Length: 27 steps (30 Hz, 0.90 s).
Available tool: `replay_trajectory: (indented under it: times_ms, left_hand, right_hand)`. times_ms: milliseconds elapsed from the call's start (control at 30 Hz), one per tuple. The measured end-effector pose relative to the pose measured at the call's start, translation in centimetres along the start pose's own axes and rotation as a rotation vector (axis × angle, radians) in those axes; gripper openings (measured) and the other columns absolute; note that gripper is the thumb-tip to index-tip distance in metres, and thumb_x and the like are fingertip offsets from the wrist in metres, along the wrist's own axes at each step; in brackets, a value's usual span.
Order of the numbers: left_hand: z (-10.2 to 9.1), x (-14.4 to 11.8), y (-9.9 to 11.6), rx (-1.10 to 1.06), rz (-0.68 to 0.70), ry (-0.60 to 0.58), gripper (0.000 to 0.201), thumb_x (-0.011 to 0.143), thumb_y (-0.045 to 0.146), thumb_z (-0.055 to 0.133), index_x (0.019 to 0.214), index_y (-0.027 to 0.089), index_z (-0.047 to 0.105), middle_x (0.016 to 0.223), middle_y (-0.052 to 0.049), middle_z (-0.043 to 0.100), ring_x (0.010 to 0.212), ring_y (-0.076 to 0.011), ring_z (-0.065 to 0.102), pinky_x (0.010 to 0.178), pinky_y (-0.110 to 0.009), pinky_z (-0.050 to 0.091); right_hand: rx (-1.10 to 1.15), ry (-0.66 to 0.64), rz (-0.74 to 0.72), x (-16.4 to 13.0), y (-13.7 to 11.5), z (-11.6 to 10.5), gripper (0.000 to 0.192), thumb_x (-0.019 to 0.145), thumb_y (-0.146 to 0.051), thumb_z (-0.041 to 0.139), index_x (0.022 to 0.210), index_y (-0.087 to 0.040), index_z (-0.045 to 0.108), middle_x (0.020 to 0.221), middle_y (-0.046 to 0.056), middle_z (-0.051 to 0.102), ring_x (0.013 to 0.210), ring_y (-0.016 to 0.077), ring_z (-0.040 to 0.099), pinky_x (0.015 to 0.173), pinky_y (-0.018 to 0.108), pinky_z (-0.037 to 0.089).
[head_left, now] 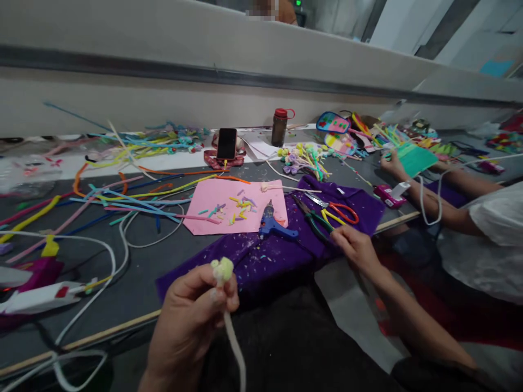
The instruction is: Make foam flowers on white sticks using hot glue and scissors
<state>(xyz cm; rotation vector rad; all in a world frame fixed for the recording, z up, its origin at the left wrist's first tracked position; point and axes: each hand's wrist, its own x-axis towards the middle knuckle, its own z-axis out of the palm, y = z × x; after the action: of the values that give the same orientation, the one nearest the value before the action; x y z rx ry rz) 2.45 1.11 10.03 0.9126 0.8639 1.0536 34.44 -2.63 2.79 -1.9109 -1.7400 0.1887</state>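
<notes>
In my left hand (196,305) I pinch a small pipe-cleaner flower (224,269) just below its pale yellow head; its white stem (236,348) hangs down past my fingers. My right hand (356,247) is closed at the end of the green-handled pliers (316,220), which lie on a purple cloth (281,267). Beside the pliers are scissors with red-orange handles (345,213) and a short yellow piece (333,218). A blue glue gun (275,224) rests partly on a pink sheet (204,196), where small coloured clippings (241,207) are scattered.
Long pipe cleaners (134,201) spread over the table's left side, near a white cable (118,261). At the back stand a phone (227,144), a bottle with a red cap (279,128) and a pile of finished flowers (306,160). A co-worker's hand (394,166) holds a green sheet (414,159) on the right.
</notes>
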Motion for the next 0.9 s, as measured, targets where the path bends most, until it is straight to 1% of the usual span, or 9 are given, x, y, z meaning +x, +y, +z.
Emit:
replay_trajectory:
  times_ms: [33,100,167,267,400,567,733,800,900]
  left_hand:
    - [-0.1,-0.5,-0.6,0.012,0.017,0.012,0.025,0.053,0.040,0.076,0.055,0.021,0.060,0.046,0.002,0.049,0.040,-0.0061,0.035,0.037,-0.018,0.024]
    - [-0.3,-1.4,-1.5,0.012,0.026,0.044,0.020,0.056,0.033,0.074,0.057,0.020,0.060,0.051,0.002,0.054,0.042,-0.0056,0.038,0.038,-0.017,0.027]
    - [-0.5,-2.1,-2.1,-0.020,0.018,0.058,0.018,0.056,0.029,0.074,0.061,0.019,0.060,0.054,0.002,0.057,0.043,-0.0061,0.042,0.038,-0.016,0.028]
    - [-0.7,-2.8,-2.6,-0.043,0.019,0.110,0.018,0.058,0.026,0.073,0.062,0.016,0.059,0.054,0.001,0.058,0.043,-0.0047,0.043,0.039,-0.014,0.029]
    - [-0.8,-3.2,-2.9,-0.086,0.033,0.142,0.020,0.057,0.026,0.075,0.062,0.014,0.059,0.053,0.002,0.058,0.042,-0.0030,0.042,0.039,-0.012,0.029]
    - [-0.9,-3.6,-3.1,-0.093,0.034,0.111,0.021,0.059,0.027,0.075,0.064,0.013,0.060,0.052,0.001,0.058,0.040,-0.0015,0.038,0.037,-0.011,0.027]
    - [-0.8,-3.6,-2.9,-0.091,0.073,0.129,0.021,0.060,0.028,0.074,0.065,0.013,0.059,0.053,0.001,0.059,0.041,-0.0021,0.040,0.037,-0.011,0.028]
    - [-0.8,-3.6,-2.9,-0.084,0.081,0.128,0.022,0.060,0.028,0.074,0.065,0.013,0.060,0.053,0.001,0.059,0.040,-0.0019,0.040,0.037,-0.010,0.028]
    - [-0.8,-3.6,-2.9,-0.073,0.096,0.115,0.021,0.060,0.028,0.074,0.065,0.013,0.060,0.053,0.001,0.059,0.039,-0.0013,0.040,0.036,-0.010,0.026]
  right_hand:
    - [-0.171,0.034,0.017,0.6,1.2,-0.5,0.026,0.091,-0.032,0.036,0.090,-0.017,0.058,0.084,0.004,0.060,0.076,0.0145,0.057,0.069,0.025,0.044]
    - [-0.268,0.061,0.033,1.9,3.4,-1.2,0.028,0.090,-0.031,0.037,0.105,-0.017,0.057,0.100,0.009,0.059,0.088,0.0180,0.057,0.076,0.029,0.043]
    - [-0.341,0.040,0.034,3.4,4.9,-1.4,0.032,0.087,-0.031,0.042,0.113,-0.017,0.056,0.104,0.011,0.058,0.092,0.0215,0.056,0.077,0.031,0.042]
    - [-0.429,-0.062,0.028,5.0,5.9,-1.0,0.038,0.083,-0.033,0.049,0.118,-0.020,0.054,0.102,0.011,0.060,0.088,0.0221,0.057,0.072,0.028,0.042]
    - [-0.520,-0.202,0.054,6.2,6.3,-0.9,0.046,0.079,-0.032,0.051,0.125,-0.024,0.048,0.102,0.010,0.059,0.085,0.0210,0.058,0.064,0.025,0.039]
    - [-0.572,-0.301,0.103,7.9,6.1,-2.5,0.058,0.067,-0.030,0.060,0.123,-0.021,0.048,0.101,0.011,0.059,0.080,0.0213,0.060,0.061,0.025,0.038]
    - [-0.596,-0.284,0.087,8.9,5.4,-4.9,0.069,0.067,-0.035,0.060,0.131,-0.022,0.038,0.109,0.015,0.056,0.086,0.0264,0.060,0.065,0.029,0.039]
    - [-0.603,-0.274,0.074,8.6,5.1,-6.0,0.075,0.065,-0.042,0.062,0.133,-0.022,0.036,0.110,0.016,0.057,0.086,0.0290,0.060,0.064,0.031,0.039]
    - [-0.592,-0.268,0.040,7.2,4.8,-7.8,0.076,0.065,-0.045,0.063,0.133,-0.022,0.038,0.102,0.014,0.063,0.085,0.0290,0.061,0.061,0.030,0.038]
